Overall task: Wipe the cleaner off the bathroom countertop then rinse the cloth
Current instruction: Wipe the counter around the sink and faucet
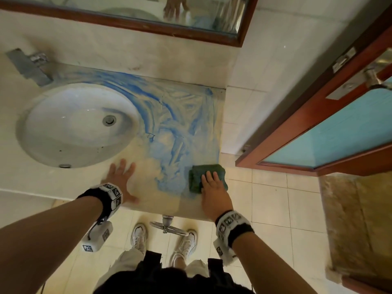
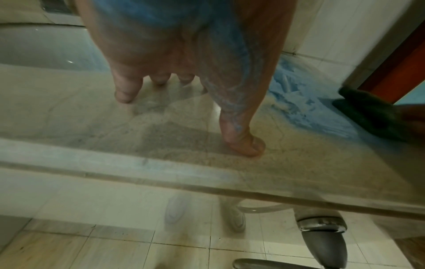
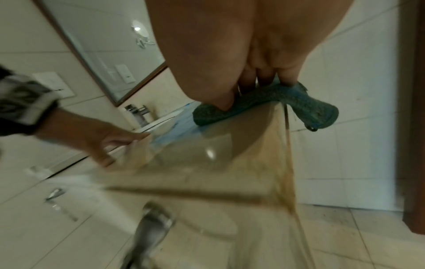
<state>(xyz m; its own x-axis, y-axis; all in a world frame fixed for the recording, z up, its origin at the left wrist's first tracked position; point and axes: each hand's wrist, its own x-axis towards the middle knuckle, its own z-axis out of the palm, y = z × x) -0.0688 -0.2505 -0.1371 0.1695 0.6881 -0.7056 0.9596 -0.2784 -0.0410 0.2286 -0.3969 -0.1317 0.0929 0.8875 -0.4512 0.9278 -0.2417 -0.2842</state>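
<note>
Head camera looks steeply down on the countertop (image 1: pixel 146 187); both wrist cameras skim its front edge close-up, sharing the cloth (image 2: pixel 370 116).

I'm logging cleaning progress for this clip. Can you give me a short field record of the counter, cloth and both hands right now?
counter: beige stone bathroom countertop, front strip looks wiped
cleaner: blue smeared cleaner covers the area right of the white oval sink basin
cloth: folded dark green cloth at the counter's front right corner, partly overhanging the right edge
right hand: presses on the cloth
left hand: flat on the counter, blue residue on it
</note>
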